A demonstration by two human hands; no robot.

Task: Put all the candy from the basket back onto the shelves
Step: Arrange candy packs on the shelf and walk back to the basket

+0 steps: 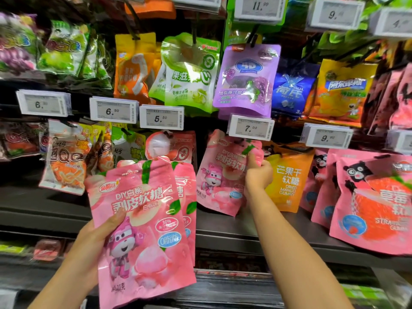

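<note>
My left hand (98, 239) grips a stack of pink peach gummy bags (145, 233) by their left edge, held in front of the lower shelf; a second bag peeks out behind the front one. My right hand (257, 175) pinches the upper right corner of another pink peach gummy bag (220, 175), which hangs tilted at the shelf peg under the 7.00 price tag (250, 129). The basket is out of view.
Candy bags hang in rows: a yellow mango gummy bag (287, 181) just right of my right hand, pink strawberry gummy bags (374, 204) at far right, a purple bag (246, 79) and green bags (189, 72) above. Price tags jut out from the peg ends.
</note>
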